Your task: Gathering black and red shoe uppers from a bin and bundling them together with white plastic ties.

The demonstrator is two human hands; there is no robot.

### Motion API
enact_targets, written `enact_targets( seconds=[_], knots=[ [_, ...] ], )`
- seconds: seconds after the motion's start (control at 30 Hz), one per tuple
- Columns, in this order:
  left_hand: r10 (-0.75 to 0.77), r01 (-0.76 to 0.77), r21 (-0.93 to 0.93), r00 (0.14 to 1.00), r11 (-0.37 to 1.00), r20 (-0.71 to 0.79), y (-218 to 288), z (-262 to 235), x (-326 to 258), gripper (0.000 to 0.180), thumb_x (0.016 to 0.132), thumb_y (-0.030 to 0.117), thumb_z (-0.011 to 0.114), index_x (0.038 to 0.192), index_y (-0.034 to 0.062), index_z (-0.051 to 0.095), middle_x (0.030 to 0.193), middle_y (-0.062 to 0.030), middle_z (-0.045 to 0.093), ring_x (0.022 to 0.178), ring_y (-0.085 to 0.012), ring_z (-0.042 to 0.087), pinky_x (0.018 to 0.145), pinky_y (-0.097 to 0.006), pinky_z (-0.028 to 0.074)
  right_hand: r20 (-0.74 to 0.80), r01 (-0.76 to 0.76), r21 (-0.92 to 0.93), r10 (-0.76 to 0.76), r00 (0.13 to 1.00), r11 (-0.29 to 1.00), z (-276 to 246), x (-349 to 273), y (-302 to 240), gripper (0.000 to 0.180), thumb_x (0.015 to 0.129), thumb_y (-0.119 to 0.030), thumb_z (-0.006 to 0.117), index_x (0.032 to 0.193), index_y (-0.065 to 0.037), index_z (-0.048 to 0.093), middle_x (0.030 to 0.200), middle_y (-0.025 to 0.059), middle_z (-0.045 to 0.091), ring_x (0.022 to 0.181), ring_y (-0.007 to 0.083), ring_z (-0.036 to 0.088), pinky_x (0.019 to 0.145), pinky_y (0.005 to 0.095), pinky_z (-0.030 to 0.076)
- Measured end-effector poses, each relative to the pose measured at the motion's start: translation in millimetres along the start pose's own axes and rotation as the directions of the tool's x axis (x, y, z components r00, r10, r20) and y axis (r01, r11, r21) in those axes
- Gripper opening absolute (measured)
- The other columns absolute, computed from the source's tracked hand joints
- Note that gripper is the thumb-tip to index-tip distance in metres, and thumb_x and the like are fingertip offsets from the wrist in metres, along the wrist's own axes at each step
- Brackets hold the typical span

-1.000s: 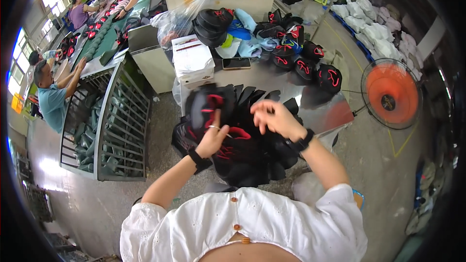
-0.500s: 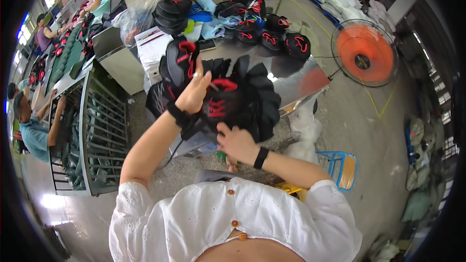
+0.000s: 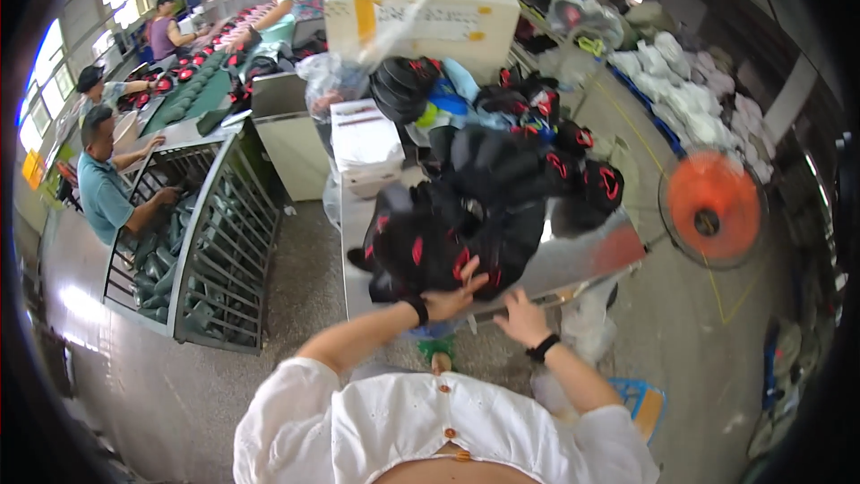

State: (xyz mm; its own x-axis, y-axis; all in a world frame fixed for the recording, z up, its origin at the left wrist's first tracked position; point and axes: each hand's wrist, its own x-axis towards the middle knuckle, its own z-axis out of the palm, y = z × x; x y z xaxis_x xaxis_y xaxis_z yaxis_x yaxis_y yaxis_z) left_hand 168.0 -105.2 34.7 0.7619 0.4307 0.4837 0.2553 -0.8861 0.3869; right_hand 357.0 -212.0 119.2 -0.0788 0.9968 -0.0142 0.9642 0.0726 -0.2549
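A heap of black shoe uppers (image 3: 417,237) with red laces lies at the near left of the metal-topped table. My left hand (image 3: 451,298) is at the heap's near edge, its fingers spread against a black upper with red lacing. Just to the right, by the table's front edge, my right hand (image 3: 522,318) has its fingers apart and nothing visible in it. Behind the heap curves a row of nested black pieces (image 3: 493,161). Motion blur hides the details of the uppers nearest my hands.
White papers on a box (image 3: 365,139) stand at the table's left. More red-laced shoes (image 3: 602,184) sit at its right. An orange fan (image 3: 714,206) is beyond. A metal cage cart (image 3: 224,242) of dark green shoe lasts stands left, with a person (image 3: 106,179) reaching in.
Both hands have drawn down to the table's near edge. The shoe upper beside my left hand is no longer raised there; the uppers now lie heaped. The whole view has shifted.
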Motion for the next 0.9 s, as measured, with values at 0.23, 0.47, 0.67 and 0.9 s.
enact_targets(
  seconds=[0.23,0.47,0.67,0.9],
  knots=[
    [0.06,-0.331,0.697,0.922,0.636,0.383,-44.9,45.6,-14.7,0.051,0.085,0.019,0.043,0.134,0.0173,0.032,0.127,-0.0187,0.038,0.11,-0.0266,0.047,0.089,-0.034,0.04,-0.181,0.002,0.461,0.092,0.979,0.887,42.8,6.7,-3.3,0.049,0.075,-0.011,0.059,0.121,-0.009,0.043,0.116,0.0155,0.044,0.075,0.0256,0.058,0.067,0.0316,0.047],
    [-0.369,0.28,0.283,0.864,0.917,0.342,-34.9,11.9,-0.1,0.044,0.085,0.022,0.041,0.129,0.0164,0.04,0.106,-0.0171,0.057,0.087,-0.027,0.06,0.079,-0.04,0.046,-0.394,0.219,0.739,0.144,0.908,0.637,47.5,60.6,-10.8,0.063,0.076,0.002,0.054,0.133,-0.004,0.026,0.128,0.0165,0.036,0.066,0.0148,0.058,0.059,0.0234,0.045],
    [-0.508,0.271,0.552,0.793,0.789,0.337,7.1,30.2,-56.4,0.045,0.082,0.028,0.042,0.119,0.0022,0.047,0.118,-0.0168,0.05,0.109,-0.0312,0.049,0.093,-0.038,0.037,0.055,-0.047,0.945,-0.016,0.998,0.323,30.8,102.7,-48.0,0.068,0.077,-0.007,0.062,0.134,-0.002,0.024,0.126,0.0166,0.04,0.064,0.0125,0.057,0.054,0.0225,0.046],
    [-0.747,0.742,-0.095,0.657,0.664,-0.101,30.0,-44.7,-162.8,0.081,0.067,0.026,0.07,0.13,0.001,0.025,0.128,-0.0278,0.032,0.117,-0.0389,0.036,0.096,-0.042,0.034,0.207,-0.242,0.906,0.137,0.969,0.346,44.6,120.5,-26.4,0.082,0.071,-0.017,0.07,0.134,-0.002,0.021,0.119,0.015,0.047,0.054,0.0115,0.051,0.045,0.0233,0.041]
  ],
)
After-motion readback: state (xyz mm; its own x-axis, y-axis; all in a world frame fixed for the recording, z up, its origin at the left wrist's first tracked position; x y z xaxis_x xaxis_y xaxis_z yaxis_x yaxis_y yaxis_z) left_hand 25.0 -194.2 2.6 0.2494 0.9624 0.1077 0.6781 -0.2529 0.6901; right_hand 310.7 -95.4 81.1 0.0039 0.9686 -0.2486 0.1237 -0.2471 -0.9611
